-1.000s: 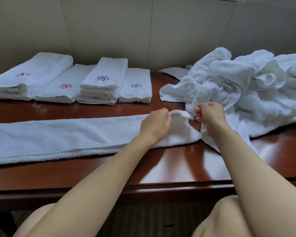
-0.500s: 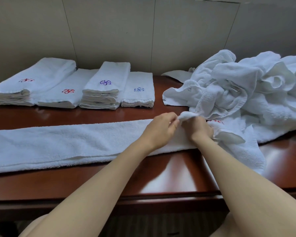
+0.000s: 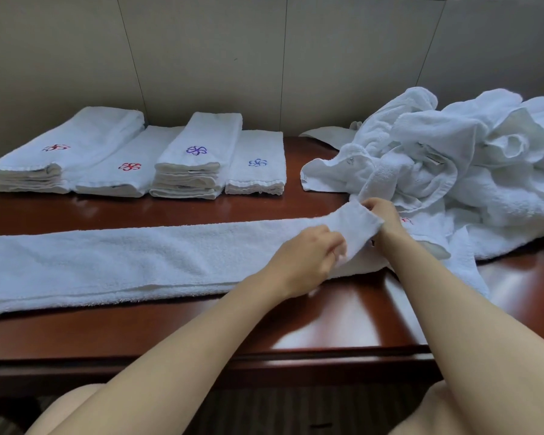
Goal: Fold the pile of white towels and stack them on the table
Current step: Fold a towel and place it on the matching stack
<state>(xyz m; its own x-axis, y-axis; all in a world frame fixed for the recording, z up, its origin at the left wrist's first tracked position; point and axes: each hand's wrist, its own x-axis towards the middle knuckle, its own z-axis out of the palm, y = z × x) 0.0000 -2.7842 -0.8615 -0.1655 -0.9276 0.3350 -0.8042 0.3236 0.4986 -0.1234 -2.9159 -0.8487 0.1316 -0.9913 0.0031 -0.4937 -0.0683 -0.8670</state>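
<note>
1. A long white towel (image 3: 132, 259) lay flat on the brown table (image 3: 343, 324). Its long side ran left to right, along the table's front edge.
2. The left hand (image 3: 308, 262) pinched the towel's right end, which was lifted and turned up.
3. The right hand (image 3: 382, 213) held the same end from behind, fingers curled on it.
4. A messy pile of towels (image 3: 471, 164) sat just beside that end, touching it.
5. Four folded stacks (image 3: 145, 158) stood in a row by the wall (image 3: 201, 51), well apart from the long towel.
6. Bare table showed between the towel and the stacks, and in front too.
</note>
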